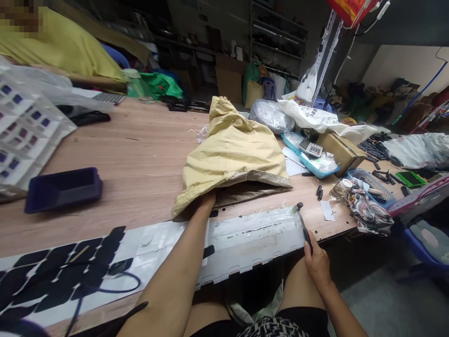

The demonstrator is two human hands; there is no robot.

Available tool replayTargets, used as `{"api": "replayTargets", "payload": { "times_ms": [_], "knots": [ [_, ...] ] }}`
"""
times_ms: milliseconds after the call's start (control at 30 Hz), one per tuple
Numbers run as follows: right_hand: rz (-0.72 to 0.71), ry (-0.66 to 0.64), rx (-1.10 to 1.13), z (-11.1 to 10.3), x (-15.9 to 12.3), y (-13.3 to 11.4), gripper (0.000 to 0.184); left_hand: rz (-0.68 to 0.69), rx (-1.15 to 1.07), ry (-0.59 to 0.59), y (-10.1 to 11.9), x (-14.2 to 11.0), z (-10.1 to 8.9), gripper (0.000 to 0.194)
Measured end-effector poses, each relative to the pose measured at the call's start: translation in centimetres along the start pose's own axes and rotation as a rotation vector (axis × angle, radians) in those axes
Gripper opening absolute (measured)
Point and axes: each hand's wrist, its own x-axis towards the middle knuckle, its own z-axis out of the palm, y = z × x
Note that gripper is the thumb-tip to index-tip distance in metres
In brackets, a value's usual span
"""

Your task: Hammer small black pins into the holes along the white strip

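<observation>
My left hand [206, 201] reaches into the mouth of a yellow cloth sack [235, 154] lying on the table, and its fingers are hidden inside. At the table's front edge, my right hand [316, 260] is closed round the dark handle of a small hammer [304, 223], whose head points up and away from me. Between my arms lies a white plastic-covered board [256, 238] with scuffed tape on it. Black rounded pieces [70, 262] lie in rows on a white sheet to the left, and one more black piece [208, 252] sits beside my left forearm.
A dark blue tray [63, 189] and a patterned white bag [28, 126] are at the left. On the right stand a blue tray with a calculator [311, 148], a cardboard box [340, 152], a blue basket [377, 187] and a bundled cloth [368, 210]. A person in a yellow top [66, 42] is at the far left.
</observation>
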Motion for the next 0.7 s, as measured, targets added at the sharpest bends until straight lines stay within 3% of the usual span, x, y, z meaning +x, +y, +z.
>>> {"api": "replayTargets", "payload": {
  "times_ms": [100,200,300,433,500,600,700],
  "knots": [
    [0.017,-0.006,-0.003,0.0,0.0,-0.1,0.049,-0.144,-0.007,0.011,-0.1,-1.6,-0.8,0.039],
    [0.03,-0.013,-0.008,-0.1,0.0,-0.2,0.049,-0.194,-0.031,0.029,-0.1,-5.3,-1.3,0.039],
    [0.028,-0.02,-0.011,-0.2,0.0,-0.3,0.049,-0.05,-0.155,-0.021,0.6,-10.2,-1.1,0.034],
    [0.018,-0.018,-0.028,-0.2,0.1,-0.1,0.049,0.297,-0.227,-0.262,2.0,-15.6,0.2,0.029],
    [0.017,-0.016,-0.03,-0.1,0.2,0.0,0.049,0.4,-0.135,-0.328,2.4,-16.9,0.8,0.023],
    [0.023,-0.012,-0.014,0.0,0.1,0.0,0.048,0.438,-0.007,-0.35,2.7,-17.4,1.3,0.019],
    [0.015,-0.002,0.001,-0.1,0.0,-0.2,0.048,0.446,0.024,-0.338,3.2,-17.1,1.7,0.032]
  ]
}}
